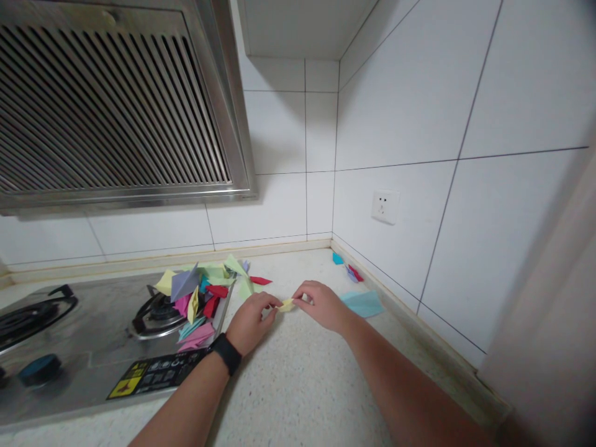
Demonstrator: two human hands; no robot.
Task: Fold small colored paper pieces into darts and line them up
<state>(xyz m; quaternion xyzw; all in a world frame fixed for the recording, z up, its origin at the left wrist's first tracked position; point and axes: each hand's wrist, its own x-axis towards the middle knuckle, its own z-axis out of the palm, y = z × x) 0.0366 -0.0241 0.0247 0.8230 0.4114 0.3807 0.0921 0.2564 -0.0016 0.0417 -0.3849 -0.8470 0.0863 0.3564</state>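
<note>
Between my two hands, just over the speckled countertop point(298, 379), is a small folded piece of yellow paper point(286, 305). My left hand point(254, 320), with a black watch on the wrist, pinches its left end. The right end is pinched by the thumb and fingers of my right hand point(323, 304). Fingertips cover both ends of the paper. To the right of my right hand lies a light blue paper sheet point(363, 303). A pile of folded coloured papers point(186, 288) rests on the stove, left of my left hand.
A steel gas stove point(102, 329) with burners and a knob point(40, 370) takes up the left side, under a range hood point(116, 105). Small folded papers point(354, 273) lie near the back right corner. A socket point(385, 207) is on the tiled right wall.
</note>
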